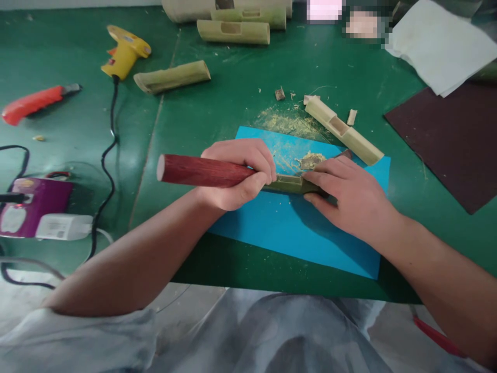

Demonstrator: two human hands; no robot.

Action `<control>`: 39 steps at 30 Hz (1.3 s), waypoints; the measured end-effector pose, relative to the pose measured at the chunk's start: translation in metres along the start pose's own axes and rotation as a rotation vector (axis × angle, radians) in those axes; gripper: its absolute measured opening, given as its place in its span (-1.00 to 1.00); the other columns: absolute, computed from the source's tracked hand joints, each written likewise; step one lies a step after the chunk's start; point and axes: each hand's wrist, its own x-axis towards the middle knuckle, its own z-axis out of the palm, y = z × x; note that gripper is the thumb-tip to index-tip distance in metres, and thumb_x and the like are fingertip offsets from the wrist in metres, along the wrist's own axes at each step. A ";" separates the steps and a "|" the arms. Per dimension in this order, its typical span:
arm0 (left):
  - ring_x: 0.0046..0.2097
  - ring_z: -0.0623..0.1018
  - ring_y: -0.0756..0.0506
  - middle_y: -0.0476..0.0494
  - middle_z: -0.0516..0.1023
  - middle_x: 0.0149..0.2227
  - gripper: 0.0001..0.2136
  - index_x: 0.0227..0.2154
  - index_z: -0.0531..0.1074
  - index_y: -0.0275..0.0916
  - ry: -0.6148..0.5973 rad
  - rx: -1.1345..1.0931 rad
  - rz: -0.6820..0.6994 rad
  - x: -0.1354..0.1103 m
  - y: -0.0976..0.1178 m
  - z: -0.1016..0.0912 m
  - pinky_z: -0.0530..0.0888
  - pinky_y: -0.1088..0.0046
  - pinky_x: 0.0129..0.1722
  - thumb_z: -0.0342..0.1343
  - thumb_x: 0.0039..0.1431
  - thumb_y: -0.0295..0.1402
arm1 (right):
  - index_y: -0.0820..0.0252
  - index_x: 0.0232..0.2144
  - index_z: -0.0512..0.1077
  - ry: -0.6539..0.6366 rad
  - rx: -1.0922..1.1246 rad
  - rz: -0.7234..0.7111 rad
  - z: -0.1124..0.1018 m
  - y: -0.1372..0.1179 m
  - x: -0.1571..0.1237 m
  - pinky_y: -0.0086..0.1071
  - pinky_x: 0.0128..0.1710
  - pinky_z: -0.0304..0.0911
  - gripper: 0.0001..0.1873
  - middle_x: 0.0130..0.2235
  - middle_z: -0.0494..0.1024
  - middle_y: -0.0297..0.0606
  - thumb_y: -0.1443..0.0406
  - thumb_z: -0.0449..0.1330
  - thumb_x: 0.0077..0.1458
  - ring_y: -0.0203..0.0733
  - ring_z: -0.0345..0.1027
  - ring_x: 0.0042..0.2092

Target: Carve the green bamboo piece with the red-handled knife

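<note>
Bamboo piece (288, 184), seemingly mid-notching: left hand (241, 154) clenches red handle (202, 171) at 9 o'clock, right hand (351, 199) pinches bamboo at 3; next needs steadiness, I'd say.

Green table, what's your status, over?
Left hand gripping red handle. Right hand holding bamboo piece over blue sheet. Loose shavings close beside it.

The bare left forearm (143, 248) slants up from lower left to a bare left hand (236, 150), fingers curled in a tight grip. The bare right forearm (430, 261) reaches in from lower right; the bare right hand (355, 197), palm down, pinches with fingers and thumb. The 2 hands stand near, apart.
</note>
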 end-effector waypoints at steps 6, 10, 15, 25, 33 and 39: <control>-0.33 0.61 -0.04 -0.25 0.62 -0.39 -0.60 -0.40 0.58 -0.36 0.059 -0.133 -0.047 -0.005 -0.005 0.002 0.53 0.42 -0.32 0.06 0.40 -0.15 | 0.27 0.03 0.55 -0.001 -0.002 0.004 0.000 0.000 0.000 0.05 0.00 0.41 -0.68 -0.03 0.62 0.02 0.26 0.17 0.32 0.17 0.47 -0.01; -0.25 0.63 -0.11 -0.29 0.64 -0.29 -0.71 -0.22 0.59 -0.38 -0.019 -0.111 -0.105 -0.007 -0.003 0.004 0.55 0.34 -0.25 0.16 0.34 -0.21 | 0.21 0.04 0.56 -0.024 0.002 0.022 -0.001 0.000 0.001 0.04 -0.01 0.40 -0.69 -0.04 0.61 0.00 0.24 0.17 0.32 0.15 0.47 -0.02; -0.18 0.67 -0.12 -0.22 0.67 -0.26 -0.85 -0.20 0.59 -0.28 -0.091 -0.045 -0.092 -0.003 0.005 0.008 0.62 0.34 -0.16 0.27 0.24 -0.32 | 0.21 0.03 0.56 -0.026 0.023 0.007 -0.001 0.001 0.001 0.01 -0.03 0.39 -0.67 -0.06 0.61 -0.03 0.22 0.14 0.34 0.13 0.46 -0.04; -0.18 0.69 -0.14 -0.21 0.68 -0.28 -0.87 -0.24 0.62 -0.23 -0.082 -0.018 -0.118 -0.001 0.009 0.010 0.64 0.33 -0.14 0.30 0.21 -0.30 | 0.14 0.01 0.57 -0.009 0.058 0.014 0.000 0.000 0.001 0.03 -0.02 0.37 -0.70 -0.06 0.62 -0.05 0.23 0.13 0.34 0.12 0.45 -0.04; -0.20 0.70 -0.11 -0.16 0.70 -0.27 -0.85 -0.28 0.61 -0.21 -0.123 0.026 -0.148 0.001 0.012 0.009 0.64 0.41 -0.16 0.40 0.06 -0.41 | 0.17 0.01 0.57 -0.022 0.058 0.014 -0.001 0.000 0.002 0.03 -0.03 0.37 -0.69 -0.07 0.61 -0.05 0.23 0.14 0.33 0.13 0.44 -0.05; -0.27 0.68 -0.08 -0.11 0.68 -0.29 -0.92 -0.34 0.55 -0.17 -0.120 0.057 -0.147 0.003 0.015 0.013 0.63 0.40 -0.23 0.35 0.12 -0.42 | 0.16 0.00 0.57 -0.034 0.051 0.020 -0.001 0.001 0.002 0.00 -0.04 0.36 -0.71 -0.09 0.60 -0.07 0.24 0.16 0.31 0.12 0.44 -0.06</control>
